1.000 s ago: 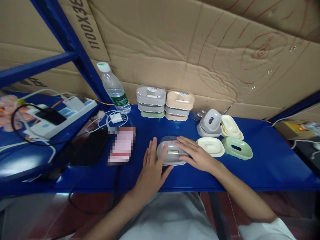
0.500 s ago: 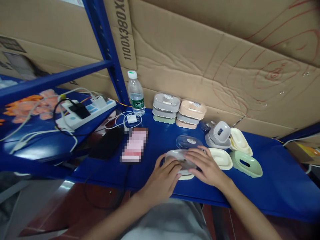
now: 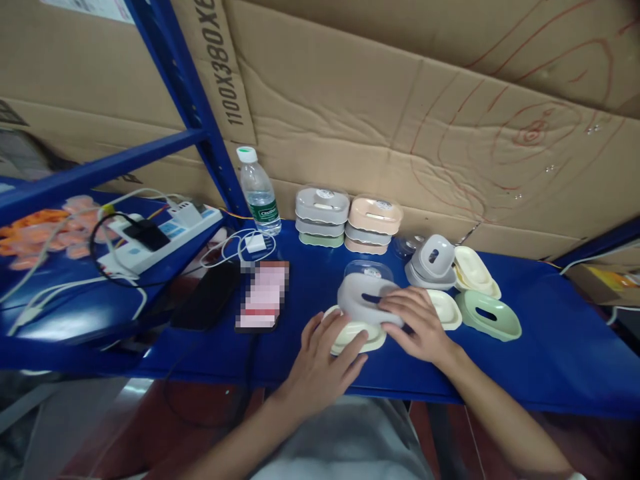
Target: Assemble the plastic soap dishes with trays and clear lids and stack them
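My right hand point(image 3: 417, 327) grips a grey oval soap dish shell point(image 3: 363, 297) with a slot in its middle, tilted above a cream soap dish tray point(image 3: 367, 339). My left hand point(image 3: 327, 357) is curved over the near left side of that tray, fingers on its rim, holding it on the table. Behind the grey shell lies a clear lid point(image 3: 373, 270) with a round sticker. Right of my right hand are another cream tray point(image 3: 447, 310) and a green shell point(image 3: 489, 315) with a slot.
Two stacks of lidded soap dishes, a grey-topped one point(image 3: 323, 207) and a peach-topped one point(image 3: 375, 217), stand by the cardboard. Further right are grey shells point(image 3: 434, 260) and cream trays point(image 3: 475, 270). A bottle point(image 3: 260, 197), charger point(image 3: 256, 243), phone point(image 3: 265, 297) and power strip point(image 3: 165, 240) are leftward.
The grey shell has come up off the cream tray and tilted, held in my right hand. My left hand has left the shell and spread over the tray. The view has shifted slightly.
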The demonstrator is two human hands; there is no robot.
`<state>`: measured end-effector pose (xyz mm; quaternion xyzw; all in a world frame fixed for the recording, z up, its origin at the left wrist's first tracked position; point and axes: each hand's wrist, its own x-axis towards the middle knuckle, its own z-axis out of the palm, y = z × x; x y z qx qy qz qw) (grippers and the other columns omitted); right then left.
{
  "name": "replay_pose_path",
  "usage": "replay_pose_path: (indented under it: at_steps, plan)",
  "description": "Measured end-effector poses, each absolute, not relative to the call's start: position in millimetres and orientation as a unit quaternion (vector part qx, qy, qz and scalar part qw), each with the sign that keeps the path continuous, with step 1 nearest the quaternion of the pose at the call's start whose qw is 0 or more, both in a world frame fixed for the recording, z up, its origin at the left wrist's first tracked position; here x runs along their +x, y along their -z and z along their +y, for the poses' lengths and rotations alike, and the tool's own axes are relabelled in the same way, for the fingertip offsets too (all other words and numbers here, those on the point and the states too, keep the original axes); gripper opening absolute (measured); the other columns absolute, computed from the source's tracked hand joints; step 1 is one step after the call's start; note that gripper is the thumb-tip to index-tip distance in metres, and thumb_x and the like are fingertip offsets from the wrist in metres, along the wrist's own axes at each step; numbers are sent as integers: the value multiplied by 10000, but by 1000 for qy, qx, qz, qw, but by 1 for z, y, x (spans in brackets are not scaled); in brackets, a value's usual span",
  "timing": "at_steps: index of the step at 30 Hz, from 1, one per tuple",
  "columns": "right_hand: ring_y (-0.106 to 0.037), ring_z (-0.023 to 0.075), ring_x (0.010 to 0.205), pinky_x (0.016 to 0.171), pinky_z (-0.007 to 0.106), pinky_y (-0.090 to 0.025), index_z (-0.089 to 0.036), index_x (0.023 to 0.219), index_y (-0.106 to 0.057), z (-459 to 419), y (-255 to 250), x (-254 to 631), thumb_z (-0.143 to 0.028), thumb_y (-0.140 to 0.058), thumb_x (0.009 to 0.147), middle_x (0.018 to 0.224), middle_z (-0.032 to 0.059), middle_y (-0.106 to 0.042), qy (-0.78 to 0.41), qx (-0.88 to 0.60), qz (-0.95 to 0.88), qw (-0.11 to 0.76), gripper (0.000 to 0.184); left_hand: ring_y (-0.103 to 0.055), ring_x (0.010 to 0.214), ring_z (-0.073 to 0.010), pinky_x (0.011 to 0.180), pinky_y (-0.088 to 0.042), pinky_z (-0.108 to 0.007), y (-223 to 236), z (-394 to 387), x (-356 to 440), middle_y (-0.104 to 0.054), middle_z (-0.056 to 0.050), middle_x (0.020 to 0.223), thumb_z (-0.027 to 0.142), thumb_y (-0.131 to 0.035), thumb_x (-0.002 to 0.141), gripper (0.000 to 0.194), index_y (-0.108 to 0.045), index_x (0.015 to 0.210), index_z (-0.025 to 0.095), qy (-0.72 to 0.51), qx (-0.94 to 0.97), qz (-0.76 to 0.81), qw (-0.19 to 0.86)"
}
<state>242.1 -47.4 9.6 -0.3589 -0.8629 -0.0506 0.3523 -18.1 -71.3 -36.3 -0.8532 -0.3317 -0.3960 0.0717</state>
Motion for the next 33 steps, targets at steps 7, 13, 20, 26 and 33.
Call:
replay_pose_path:
  at_steps: [7, 13, 20, 26, 33]
  plan:
    - [-744, 288, 1192, 1048, 488, -481, -267, 1300, -710, -35, -5, 257, -331, -649, 1068, 1229, 71, -813, 79, -461, -818, 335, 248, -626, 1318, -299, 1176, -484, -492, 34, -64, -19, -681, -119, 1393, 250, -618, 1050, 162, -705, 1176, 197, 244, -930, -268, -54]
    - [-685, 277, 1314, 1140, 492, -428, -266, 1337, -709, -31, 2, 252, -346, -603, 1096, 1327, 78, -784, 65, -466, -838, 277, 275, -637, 1335, -278, 1173, -493, -457, 36, -66, -22, -692, -95, 1419, 246, -623, 1071, 108, -707, 1118, 198, 232, -952, -191, -58]
    - [-337, 328, 1633, 1263, 648, -290, -292, 1589, -534, -24, 16, 253, -291, -493, 1117, 1745, 107, -397, 43, -512, -852, 105, 473, -617, 1377, -289, 1175, -500, -467, 42, -66, -19, -683, -126, 1447, 227, -592, 1089, 134, -694, 1151, 166, 277, -941, -189, -46]
    - [-99, 447, 1680, 1260, 786, -201, -349, 1724, -293, 3, 5, 252, -450, -674, 1021, 1829, 116, -157, -8, -547, -833, 76, 805, -635, 1350, -291, 1157, -507, -465, 39, -66, -20, -686, -122, 1445, 230, -592, 1090, 132, -689, 1154, 169, 273, -942, -190, -43]
    - [-522, 430, 1444, 1179, 625, -470, -307, 1702, -339, 12, 11, 254, -610, -840, 853, 1598, 188, -424, -103, -546, -821, 129, 1031, -638, 1342, -296, 1151, -501, -469, 38, -66, -21, -686, -116, 1444, 246, -584, 1098, 139, -681, 1160, 170, 266, -944, -189, -49]
